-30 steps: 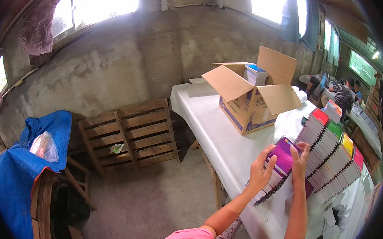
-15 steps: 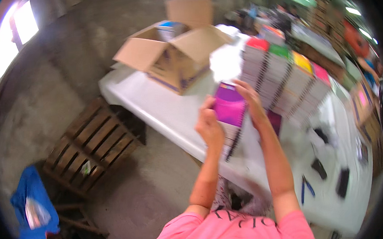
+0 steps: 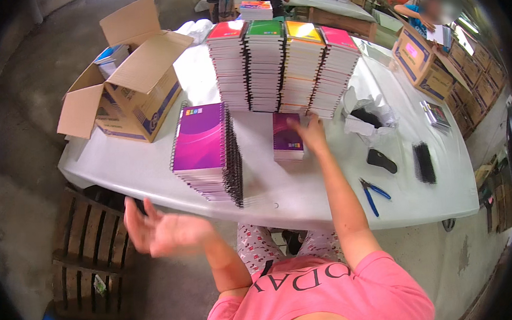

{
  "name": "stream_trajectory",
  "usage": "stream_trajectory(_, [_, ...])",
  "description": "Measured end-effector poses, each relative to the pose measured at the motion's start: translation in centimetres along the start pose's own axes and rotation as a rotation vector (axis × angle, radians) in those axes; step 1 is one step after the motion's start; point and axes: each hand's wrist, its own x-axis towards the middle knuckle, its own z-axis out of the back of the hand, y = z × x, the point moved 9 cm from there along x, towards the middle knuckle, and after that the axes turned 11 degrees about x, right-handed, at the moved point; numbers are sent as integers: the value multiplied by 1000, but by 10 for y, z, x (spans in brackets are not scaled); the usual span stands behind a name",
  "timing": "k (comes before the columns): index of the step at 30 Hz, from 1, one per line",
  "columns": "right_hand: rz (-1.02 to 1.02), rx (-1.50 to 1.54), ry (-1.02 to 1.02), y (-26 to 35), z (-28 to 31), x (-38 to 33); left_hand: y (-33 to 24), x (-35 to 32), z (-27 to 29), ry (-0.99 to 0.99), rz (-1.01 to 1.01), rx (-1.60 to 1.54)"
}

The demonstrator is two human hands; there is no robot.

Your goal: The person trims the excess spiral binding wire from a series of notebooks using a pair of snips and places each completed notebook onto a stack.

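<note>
A tall stack of purple spiral notebooks (image 3: 199, 137) stands on the white table, left of its middle, apart from both hands. My left hand (image 3: 166, 229) hangs in the air past the table's front edge, open and slightly blurred, palm up with nothing in it. A shorter stack of small dark purple notebooks (image 3: 287, 136) lies near the table's middle. Over its right side reaches my right hand (image 3: 312, 134), thumb and fingers apart, fingertips by the top notebook. Whether they touch it I cannot tell.
Behind stand tall notebook stacks with red (image 3: 226, 30), green (image 3: 264, 28), yellow (image 3: 304, 31) and pink covers (image 3: 340, 37). An opened cardboard box (image 3: 139, 111) sits at the left. Blue-handled pliers (image 3: 375, 195) and black spiral wires (image 3: 424, 162) lie right. Another person (image 3: 417, 18) works far right.
Both hands have let go of the purple notebook stack, which now stands on the table. My left hand has swung left, the right to the small notebooks. The view has turned.
</note>
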Motion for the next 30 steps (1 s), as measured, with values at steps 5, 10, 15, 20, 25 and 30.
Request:
stream_trajectory(5, [-433, 316, 356, -29, -22, -38, -101, -48, -4, 251, -533, -522])
stream_trajectory(10, [-97, 218, 219, -53, 27, -2, -71, -134, -88, 955, -42, -373])
stream_trajectory(15, [-291, 536, 354, -31, 5, -32, 67, -264, -144, 1391, -123, 413])
stream_trajectory(20, [-66, 161, 276, -7, -16, -17, 138, -290, -163, 1456, 183, 262])
stream_trajectory(25, [-169, -111, 142, 7, -12, -17, 126, -287, -170, 1356, 454, 266])
stream_trajectory(30, [-102, -98, 43, 22, -11, -22, 116, -295, -176, 1420, 573, 78])
